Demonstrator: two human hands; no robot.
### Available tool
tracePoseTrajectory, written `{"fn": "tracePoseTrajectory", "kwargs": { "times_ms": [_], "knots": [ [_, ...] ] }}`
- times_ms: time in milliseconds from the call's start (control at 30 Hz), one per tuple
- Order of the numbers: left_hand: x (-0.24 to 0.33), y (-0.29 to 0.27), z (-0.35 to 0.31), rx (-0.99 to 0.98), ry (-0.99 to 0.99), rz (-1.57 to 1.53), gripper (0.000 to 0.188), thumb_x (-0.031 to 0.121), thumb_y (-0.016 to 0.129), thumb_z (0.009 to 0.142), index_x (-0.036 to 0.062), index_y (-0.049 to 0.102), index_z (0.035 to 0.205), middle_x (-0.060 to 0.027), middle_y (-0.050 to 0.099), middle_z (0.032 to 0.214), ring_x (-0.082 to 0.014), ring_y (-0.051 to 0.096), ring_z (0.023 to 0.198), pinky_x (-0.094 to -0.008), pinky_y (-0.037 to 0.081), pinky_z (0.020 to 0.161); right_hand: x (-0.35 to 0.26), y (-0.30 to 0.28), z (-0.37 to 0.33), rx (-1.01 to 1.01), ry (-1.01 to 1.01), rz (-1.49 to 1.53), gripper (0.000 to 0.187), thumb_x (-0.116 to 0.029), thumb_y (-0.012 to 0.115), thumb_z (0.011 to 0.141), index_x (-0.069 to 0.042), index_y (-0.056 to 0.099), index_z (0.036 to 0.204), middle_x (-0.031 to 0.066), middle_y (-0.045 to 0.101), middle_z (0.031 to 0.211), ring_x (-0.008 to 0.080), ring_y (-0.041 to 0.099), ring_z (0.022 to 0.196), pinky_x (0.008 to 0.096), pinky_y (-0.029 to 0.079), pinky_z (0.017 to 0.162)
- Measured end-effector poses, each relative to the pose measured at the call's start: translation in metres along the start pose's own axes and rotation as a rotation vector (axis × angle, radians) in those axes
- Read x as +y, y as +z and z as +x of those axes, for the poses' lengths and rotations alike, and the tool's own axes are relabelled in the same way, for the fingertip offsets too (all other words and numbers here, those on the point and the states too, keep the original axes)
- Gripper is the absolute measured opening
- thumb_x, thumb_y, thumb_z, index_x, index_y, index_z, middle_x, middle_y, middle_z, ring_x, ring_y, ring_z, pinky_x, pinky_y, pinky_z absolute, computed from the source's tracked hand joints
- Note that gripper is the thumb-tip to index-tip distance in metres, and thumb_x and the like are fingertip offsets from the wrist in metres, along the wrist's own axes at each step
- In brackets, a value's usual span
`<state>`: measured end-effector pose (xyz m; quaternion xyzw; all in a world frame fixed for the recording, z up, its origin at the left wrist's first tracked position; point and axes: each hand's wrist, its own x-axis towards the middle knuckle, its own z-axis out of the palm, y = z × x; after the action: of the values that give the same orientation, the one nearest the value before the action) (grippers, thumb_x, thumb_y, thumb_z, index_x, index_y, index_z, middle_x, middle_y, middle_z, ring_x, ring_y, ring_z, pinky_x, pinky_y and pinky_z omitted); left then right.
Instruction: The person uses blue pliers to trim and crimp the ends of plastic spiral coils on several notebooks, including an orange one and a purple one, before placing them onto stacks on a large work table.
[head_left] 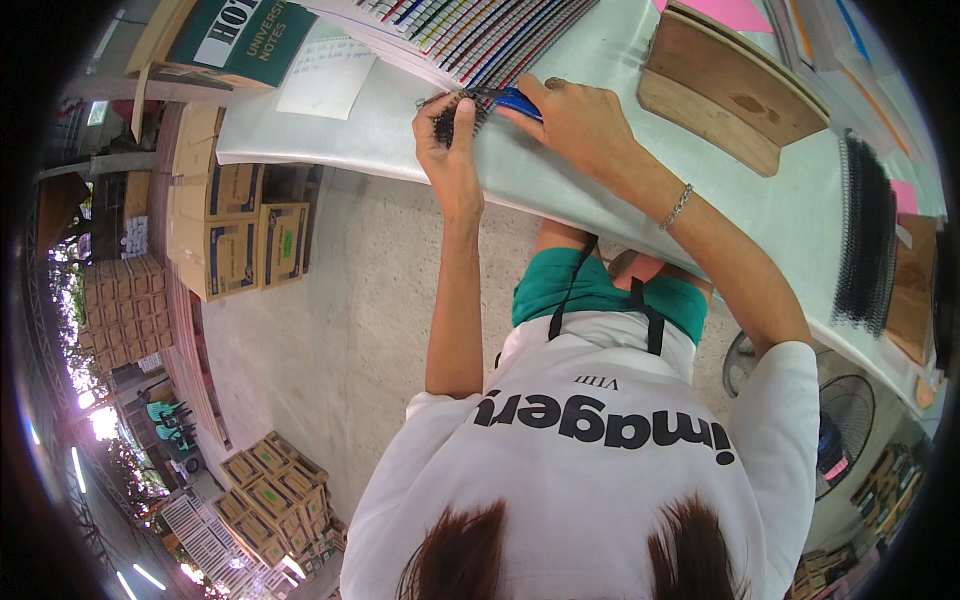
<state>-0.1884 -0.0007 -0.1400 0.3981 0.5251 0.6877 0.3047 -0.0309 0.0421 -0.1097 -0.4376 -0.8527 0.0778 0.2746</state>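
At the table's near edge, my left hand (455, 150) is closed around a small bunch of black spiral binding coils (443, 126). Blue-handled pliers (520, 104) are gripped in my right hand (585, 118), their dark jaws pointing left to the tips of my left thumb and fingers. What lies between the jaws is too small to make out. Just beyond both hands stretches a row of spiral-bound notebooks (490, 35), their coiled edges facing me in several colours.
The white-covered table (370, 150) also bears a handwritten sheet (325, 80), a green and brown box (240, 45), a wooden stand (735, 85) and a long bundle of black coils (865, 235). Cardboard boxes (232, 215) stand left on the floor; a fan (848, 430) is at right.
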Motion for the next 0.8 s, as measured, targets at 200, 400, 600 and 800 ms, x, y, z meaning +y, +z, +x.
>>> {"fn": "tracePoseTrajectory", "kwargs": {
  "times_ms": [200, 400, 600, 800],
  "knots": [
    [0.008, 0.002, -0.003, 0.056, -0.131, -0.308, 0.025, 0.015, 0.061, 0.097, 0.0036, 0.055, 0.118, -0.0057, 0.054, 0.114, -0.0133, 0.052, 0.105, -0.0272, 0.044, 0.093, 0.002, -0.002, -0.013, 0.150, -0.018, -0.049, 0.040, -0.048, 0.061, 0.090, -0.010, 0.062, 0.102, 0.0121, 0.066, 0.085, 0.0296, 0.065, 0.078, 0.0429, 0.049, 0.065],
    [0.003, -0.004, -0.004, -0.033, -0.047, -0.065, 0.028, 0.012, 0.065, 0.094, 0.0031, 0.055, 0.120, -0.0053, 0.056, 0.113, -0.0124, 0.053, 0.103, -0.0259, 0.045, 0.091, -0.001, 0.004, -0.015, 0.184, -0.023, -0.100, 0.041, -0.047, 0.064, 0.087, -0.009, 0.062, 0.103, 0.0124, 0.064, 0.095, 0.0289, 0.060, 0.088, 0.0441, 0.042, 0.072],
    [0.000, -0.005, -0.002, -0.044, -0.077, 0.071, 0.028, 0.012, 0.070, 0.090, 0.0032, 0.062, 0.115, -0.0076, 0.051, 0.115, -0.0156, 0.053, 0.101, -0.0292, 0.044, 0.091, -0.001, 0.008, -0.013, 0.173, -0.038, -0.104, 0.040, -0.046, 0.065, 0.087, -0.009, 0.061, 0.104, 0.0132, 0.065, 0.096, 0.0287, 0.060, 0.086, 0.0432, 0.043, 0.070],
    [-0.005, -0.006, -0.001, -0.018, -0.035, 0.061, 0.024, 0.012, 0.069, 0.091, 0.0020, 0.064, 0.111, -0.0085, 0.054, 0.114, -0.0165, 0.054, 0.102, -0.0295, 0.044, 0.093, 0.000, 0.009, -0.009, 0.154, -0.082, -0.095, 0.038, -0.045, 0.062, 0.090, -0.009, 0.060, 0.102, 0.0146, 0.066, 0.087, 0.0304, 0.064, 0.078, 0.0425, 0.049, 0.066]
  ]
}}
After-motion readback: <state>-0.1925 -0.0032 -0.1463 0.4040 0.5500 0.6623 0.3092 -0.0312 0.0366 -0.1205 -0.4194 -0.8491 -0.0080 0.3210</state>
